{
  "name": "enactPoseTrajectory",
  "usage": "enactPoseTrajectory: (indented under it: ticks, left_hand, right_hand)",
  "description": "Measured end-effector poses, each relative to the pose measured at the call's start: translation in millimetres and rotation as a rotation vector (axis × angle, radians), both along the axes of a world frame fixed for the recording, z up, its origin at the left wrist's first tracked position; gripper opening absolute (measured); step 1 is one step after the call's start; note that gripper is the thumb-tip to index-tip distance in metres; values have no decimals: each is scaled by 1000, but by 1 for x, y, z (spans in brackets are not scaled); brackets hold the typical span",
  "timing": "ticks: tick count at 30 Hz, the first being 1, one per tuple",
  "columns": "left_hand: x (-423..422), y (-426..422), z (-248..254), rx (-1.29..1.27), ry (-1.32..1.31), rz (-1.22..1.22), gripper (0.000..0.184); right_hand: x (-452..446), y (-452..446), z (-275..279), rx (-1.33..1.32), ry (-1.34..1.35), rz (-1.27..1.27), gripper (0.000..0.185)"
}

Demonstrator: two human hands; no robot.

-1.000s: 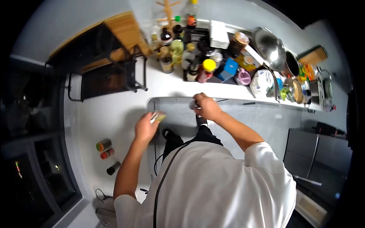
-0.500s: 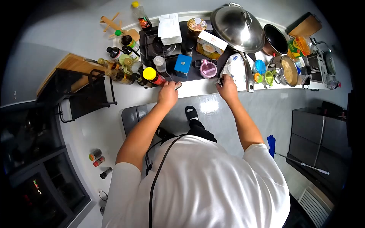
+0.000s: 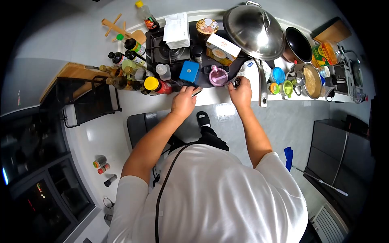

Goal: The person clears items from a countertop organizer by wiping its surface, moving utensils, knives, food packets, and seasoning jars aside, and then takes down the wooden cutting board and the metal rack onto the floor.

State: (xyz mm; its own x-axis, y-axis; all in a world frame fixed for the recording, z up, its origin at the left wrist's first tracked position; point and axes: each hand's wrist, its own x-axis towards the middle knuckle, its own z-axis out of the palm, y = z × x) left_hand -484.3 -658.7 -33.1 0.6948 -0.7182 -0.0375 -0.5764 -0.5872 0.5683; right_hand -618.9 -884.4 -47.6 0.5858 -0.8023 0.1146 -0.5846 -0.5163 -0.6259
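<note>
My left hand [image 3: 184, 102] is at the counter's front edge, closed on a small flat dark piece with a shiny edge [image 3: 197, 91]; its kind I cannot make out. Just left of it stands a red jar with a yellow lid [image 3: 152, 83], and a blue box [image 3: 189, 71] sits behind. Closed fingers of my right hand [image 3: 241, 94] hold a small dark object with a round end [image 3: 236, 82], mostly covered by the hand. A pink lidded cup [image 3: 218, 76] stands between the hands, and a white plastic bag [image 3: 251, 75] lies beside my right hand.
A steel pan lid [image 3: 254, 32] and a dark pot [image 3: 299, 43] stand at the back right. Beside the green cup [image 3: 287, 88] is a steel pot with pale contents [image 3: 312, 81]. Several bottles crowd the left, near a black rack [image 3: 91, 99].
My left hand has shifted right, away from the red jar, with the flat piece still in it. The object in my right hand shows its round end more clearly. The view has shifted slightly.
</note>
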Motion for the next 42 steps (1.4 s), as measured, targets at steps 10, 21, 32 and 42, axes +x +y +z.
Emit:
enactPoseTrajectory:
  ticks: [10, 21, 32, 42]
  left_hand:
    - [-8, -54, -9, 65, -4, 93, 37]
    - [-16, -68, -31, -44, -2, 134, 47]
    - [-28, -62, -24, -36, 105, 141, 70]
    - [-31, -2, -5, -148, 116, 155, 44]
  right_hand:
    - [29, -31, -17, -111, -83, -47, 48]
    - [50, -65, -41, 27, -15, -53, 60]
    - [14, -35, -39, 28, -35, -42, 73]
    - [-32, 37, -3, 8, -95, 186, 46]
